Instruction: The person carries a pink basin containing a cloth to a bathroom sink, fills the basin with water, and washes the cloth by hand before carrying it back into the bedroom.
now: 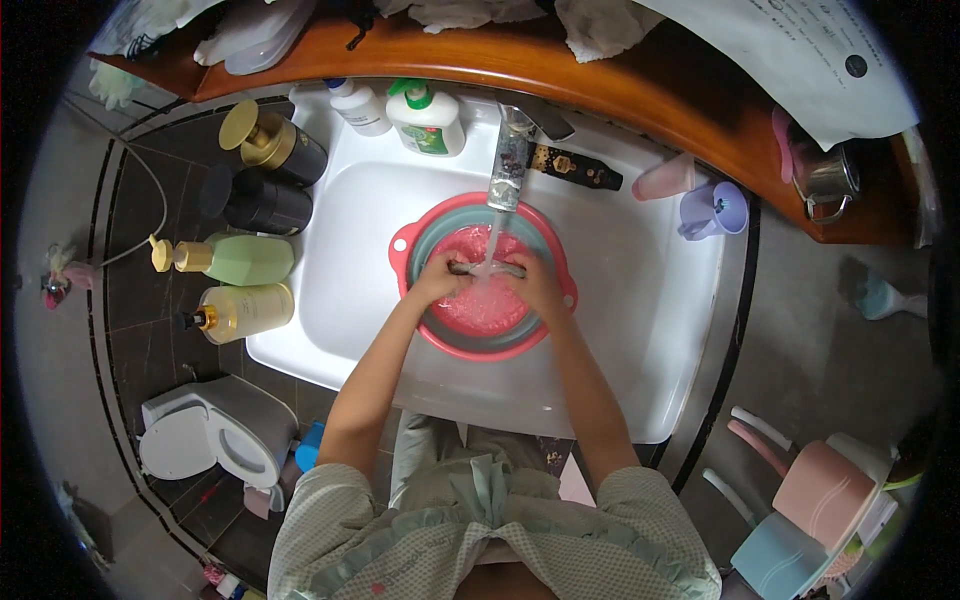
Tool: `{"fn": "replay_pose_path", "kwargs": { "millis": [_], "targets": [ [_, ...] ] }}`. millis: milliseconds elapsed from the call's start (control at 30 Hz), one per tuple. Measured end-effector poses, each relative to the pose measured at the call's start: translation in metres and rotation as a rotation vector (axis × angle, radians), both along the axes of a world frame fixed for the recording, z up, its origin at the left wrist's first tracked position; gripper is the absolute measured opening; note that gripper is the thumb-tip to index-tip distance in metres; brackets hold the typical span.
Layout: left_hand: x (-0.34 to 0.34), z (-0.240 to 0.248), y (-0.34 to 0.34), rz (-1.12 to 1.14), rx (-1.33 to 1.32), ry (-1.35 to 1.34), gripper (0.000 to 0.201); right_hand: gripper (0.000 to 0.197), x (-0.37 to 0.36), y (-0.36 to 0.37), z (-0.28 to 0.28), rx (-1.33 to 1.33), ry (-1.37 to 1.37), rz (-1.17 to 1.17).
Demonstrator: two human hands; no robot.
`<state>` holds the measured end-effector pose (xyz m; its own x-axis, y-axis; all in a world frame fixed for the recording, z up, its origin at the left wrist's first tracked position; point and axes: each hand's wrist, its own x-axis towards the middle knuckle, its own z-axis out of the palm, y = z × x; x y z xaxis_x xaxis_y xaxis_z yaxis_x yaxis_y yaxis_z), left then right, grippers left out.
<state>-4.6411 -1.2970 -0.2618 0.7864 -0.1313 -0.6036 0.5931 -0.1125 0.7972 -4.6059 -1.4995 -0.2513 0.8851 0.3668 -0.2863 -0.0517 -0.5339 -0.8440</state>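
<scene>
My left hand (pixel 440 279) and my right hand (pixel 537 284) reach into a round pink and grey basin (pixel 407 268). Between them they grip the two ends of a narrow grey-white thing (pixel 487 268), held roughly level; its kind I cannot make out. Water from the faucet (pixel 510 165) runs down onto it and splashes. Bubbly water covers the basin's pink bottom. Fingertips of both hands are partly hidden behind the thing and the splash. The basin sits in the white sink (pixel 640 310), below the faucet.
Behind the basin stand a white pump bottle (pixel 427 122) with a green top and a white bottle (pixel 360 108). A black tube (pixel 575 166), pink cup (pixel 664 178) and purple cup (pixel 714 211) line the right rim. Several pump bottles, including a green one (pixel 250 259), flank the left.
</scene>
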Motion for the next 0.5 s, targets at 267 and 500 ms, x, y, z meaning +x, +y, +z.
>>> {"fn": "replay_pose_path", "kwargs": {
  "millis": [267, 500],
  "targets": [
    [-0.002, -0.005, 0.007, 0.095, 0.195, -0.253, 0.02, 0.022, -0.002, -0.034, 0.022, -0.098, -0.183, 0.371],
    [-0.011, 0.006, -0.008, -0.366, 0.89, -0.296, 0.025, 0.03, -0.012, 0.001, -0.001, -0.161, -0.346, 0.123]
  ]
}}
